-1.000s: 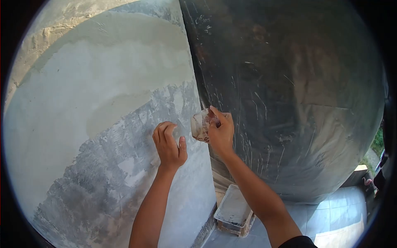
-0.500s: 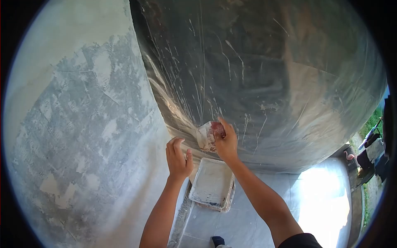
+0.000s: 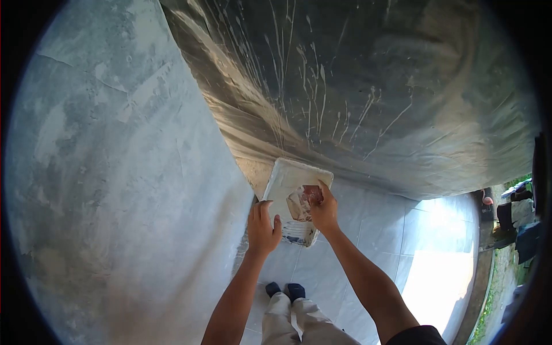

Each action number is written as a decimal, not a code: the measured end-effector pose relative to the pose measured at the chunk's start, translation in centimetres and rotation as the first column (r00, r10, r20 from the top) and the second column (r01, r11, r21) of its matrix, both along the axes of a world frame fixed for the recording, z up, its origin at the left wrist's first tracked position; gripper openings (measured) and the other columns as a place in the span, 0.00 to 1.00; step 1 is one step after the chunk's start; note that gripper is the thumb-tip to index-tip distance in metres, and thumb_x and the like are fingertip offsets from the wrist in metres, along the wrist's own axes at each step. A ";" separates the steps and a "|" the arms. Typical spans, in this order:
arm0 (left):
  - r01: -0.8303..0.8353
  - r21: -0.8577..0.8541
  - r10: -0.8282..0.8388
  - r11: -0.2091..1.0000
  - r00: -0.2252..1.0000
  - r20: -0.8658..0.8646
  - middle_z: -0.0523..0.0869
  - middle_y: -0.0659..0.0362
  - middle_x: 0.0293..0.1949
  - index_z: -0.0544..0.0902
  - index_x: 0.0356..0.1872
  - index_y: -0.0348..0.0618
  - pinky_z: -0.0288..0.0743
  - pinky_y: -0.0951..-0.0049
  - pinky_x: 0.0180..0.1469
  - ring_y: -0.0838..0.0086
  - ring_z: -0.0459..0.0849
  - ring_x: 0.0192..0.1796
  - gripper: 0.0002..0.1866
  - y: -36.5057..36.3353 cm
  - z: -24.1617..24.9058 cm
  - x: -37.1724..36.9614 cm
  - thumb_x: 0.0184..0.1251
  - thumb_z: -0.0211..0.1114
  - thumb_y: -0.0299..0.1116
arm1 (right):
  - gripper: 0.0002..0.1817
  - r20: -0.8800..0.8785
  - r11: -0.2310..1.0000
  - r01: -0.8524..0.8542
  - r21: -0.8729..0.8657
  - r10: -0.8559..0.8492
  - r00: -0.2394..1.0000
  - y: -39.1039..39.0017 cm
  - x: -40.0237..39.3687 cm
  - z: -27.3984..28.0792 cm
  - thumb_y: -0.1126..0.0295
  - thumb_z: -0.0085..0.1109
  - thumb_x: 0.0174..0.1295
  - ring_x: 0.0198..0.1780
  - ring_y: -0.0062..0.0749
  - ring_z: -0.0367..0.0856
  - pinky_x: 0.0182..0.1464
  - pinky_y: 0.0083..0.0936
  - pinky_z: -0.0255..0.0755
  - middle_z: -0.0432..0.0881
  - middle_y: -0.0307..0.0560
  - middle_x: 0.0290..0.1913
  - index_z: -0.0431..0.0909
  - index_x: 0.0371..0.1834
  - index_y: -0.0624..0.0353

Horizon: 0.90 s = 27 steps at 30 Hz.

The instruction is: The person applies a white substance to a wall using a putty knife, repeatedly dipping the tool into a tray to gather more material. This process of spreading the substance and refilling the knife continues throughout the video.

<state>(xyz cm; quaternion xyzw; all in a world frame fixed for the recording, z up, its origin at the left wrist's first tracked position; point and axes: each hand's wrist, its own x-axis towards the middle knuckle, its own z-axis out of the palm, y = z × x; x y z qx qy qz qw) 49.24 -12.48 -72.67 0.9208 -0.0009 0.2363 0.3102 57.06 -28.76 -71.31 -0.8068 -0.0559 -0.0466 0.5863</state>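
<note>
In my right hand (image 3: 325, 213) is a wide paintbrush (image 3: 299, 204) with a reddish top, its pale lower part caked with white. The hand's fingers grip the reddish end, and the brush overlaps the white paint tray (image 3: 282, 172) in this view. Along the bottom of the tray are ridges and a dark smear. My left hand (image 3: 264, 229) is empty, fingers extended and thumb apart, at the tray's left edge beside the wall.
A grey wall (image 3: 132, 172) with whitish patches rises on the left. Dark plastic sheeting (image 3: 368, 86), streaked with white drips, hangs ahead. My feet (image 3: 295, 291) stand on grey floor tiles (image 3: 345, 270), sunlit at right. Clothes (image 3: 523, 213) hang outside at far right.
My right hand has brought the brush down from in front of the sheeting to over the tray. The view has tilted down, showing both feet; my left hand stays open, now beside the tray.
</note>
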 end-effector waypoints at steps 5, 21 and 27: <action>0.008 -0.043 -0.016 0.999 0.983 -0.183 0.73 0.43 0.53 0.68 0.57 0.37 0.66 0.52 0.58 0.47 0.72 0.56 0.24 -0.6 -7.3 -1.4 0.57 0.61 0.24 | 0.25 -0.120 0.994 0.036 -0.104 -0.048 0.992 -0.6 -0.9 -7.9 0.84 0.52 0.57 0.49 0.49 0.84 0.52 0.37 0.75 0.84 0.57 0.46 0.71 0.61 0.63; -0.808 -0.500 -0.020 0.311 0.521 -0.854 0.71 0.42 0.61 0.66 0.59 0.31 0.65 0.59 0.64 0.55 0.70 0.65 0.28 -0.4 -26.9 -3.8 0.66 0.60 0.42 | 0.21 -0.187 0.984 0.059 -0.170 -0.091 0.978 1.0 -0.9 -22.2 0.85 0.49 0.56 0.47 0.51 0.84 0.49 0.40 0.76 0.85 0.56 0.44 0.75 0.54 0.62; -0.724 -0.632 -0.270 -0.276 0.690 -0.672 0.49 0.42 0.75 0.43 0.75 0.46 0.49 0.51 0.73 0.52 0.52 0.76 0.41 -0.9 -24.6 -1.8 0.70 0.51 0.53 | 0.22 -0.038 0.972 -0.088 -0.219 0.082 0.996 1.8 2.3 -21.9 0.88 0.46 0.60 0.45 0.42 0.85 0.48 0.33 0.79 0.85 0.51 0.43 0.74 0.57 0.63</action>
